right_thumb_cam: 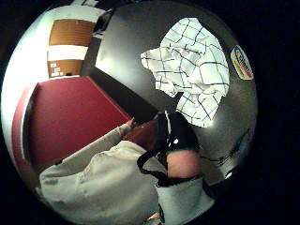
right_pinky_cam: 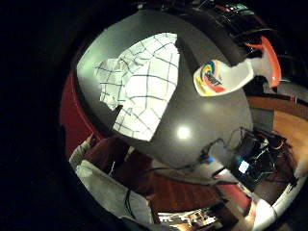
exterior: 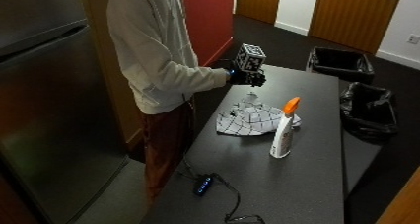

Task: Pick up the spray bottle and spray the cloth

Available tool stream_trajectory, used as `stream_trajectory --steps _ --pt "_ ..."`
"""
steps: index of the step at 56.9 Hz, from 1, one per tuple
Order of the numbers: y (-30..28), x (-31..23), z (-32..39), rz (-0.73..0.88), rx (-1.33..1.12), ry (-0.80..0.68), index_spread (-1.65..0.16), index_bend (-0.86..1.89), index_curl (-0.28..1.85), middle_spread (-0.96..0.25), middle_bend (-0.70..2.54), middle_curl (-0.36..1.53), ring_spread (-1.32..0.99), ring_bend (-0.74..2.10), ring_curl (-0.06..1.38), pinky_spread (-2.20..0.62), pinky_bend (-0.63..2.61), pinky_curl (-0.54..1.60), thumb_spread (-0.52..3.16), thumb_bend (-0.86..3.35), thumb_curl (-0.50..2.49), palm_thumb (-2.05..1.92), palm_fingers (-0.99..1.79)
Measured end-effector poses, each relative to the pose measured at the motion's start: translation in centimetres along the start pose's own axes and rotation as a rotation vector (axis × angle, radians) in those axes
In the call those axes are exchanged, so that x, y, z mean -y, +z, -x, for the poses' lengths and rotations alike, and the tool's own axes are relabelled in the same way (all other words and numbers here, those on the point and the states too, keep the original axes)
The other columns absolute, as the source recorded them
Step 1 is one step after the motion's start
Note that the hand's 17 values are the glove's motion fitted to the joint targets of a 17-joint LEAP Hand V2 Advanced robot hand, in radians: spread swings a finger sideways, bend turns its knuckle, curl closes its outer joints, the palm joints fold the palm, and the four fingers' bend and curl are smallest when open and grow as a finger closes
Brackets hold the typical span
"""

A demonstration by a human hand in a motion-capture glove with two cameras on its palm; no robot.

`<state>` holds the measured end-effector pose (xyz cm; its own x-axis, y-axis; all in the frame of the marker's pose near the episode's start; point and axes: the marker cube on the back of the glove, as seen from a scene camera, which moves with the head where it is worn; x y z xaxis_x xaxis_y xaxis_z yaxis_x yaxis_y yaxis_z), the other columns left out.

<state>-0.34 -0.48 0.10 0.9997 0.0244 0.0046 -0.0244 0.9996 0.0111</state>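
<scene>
Person in a pale hoodie stands at a dark tabletop (exterior: 315, 169), gloved right hand (exterior: 246, 77) raised in the air above the far edge of a checked cloth (exterior: 253, 120). Nothing is in the hand; whether its fingers are straight or curled cannot be told. The cloth lies crumpled on the tabletop. A white bottle (exterior: 283, 130) with an orange trigger stands upright just beside the cloth, on the side away from the person, untouched. Both palm views look down on the cloth with the bottle at its edge. Picking up looks not yet begun. Next, the hand likely must travel down past the cloth to the bottle, wrap its neck, and put a finger on the trigger.
</scene>
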Motion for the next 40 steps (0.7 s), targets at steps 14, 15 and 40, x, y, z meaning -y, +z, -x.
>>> stream_trajectory --steps 14,15,40 --pt "0.9 0.9 2.5 -0.074 -0.003 0.066 -0.37 0.17 0.19 -0.06 0.19 0.15 -0.04 0.2 0.09 0.15 0.37 0.2 0.86 0.26 0.24 0.61 0.13" --pt "0.9 0.7 2.7 -0.081 -0.005 0.067 -0.38 0.17 0.19 -0.06 0.19 0.16 -0.04 0.2 0.1 0.16 0.37 0.2 0.88 0.25 0.25 0.61 0.12" --pt "-0.4 -6.6 -1.0 -0.353 0.047 0.171 -0.42 0.17 0.27 -0.06 0.19 0.24 -0.03 0.19 0.17 0.19 0.35 0.28 1.02 0.06 0.37 0.68 0.06"
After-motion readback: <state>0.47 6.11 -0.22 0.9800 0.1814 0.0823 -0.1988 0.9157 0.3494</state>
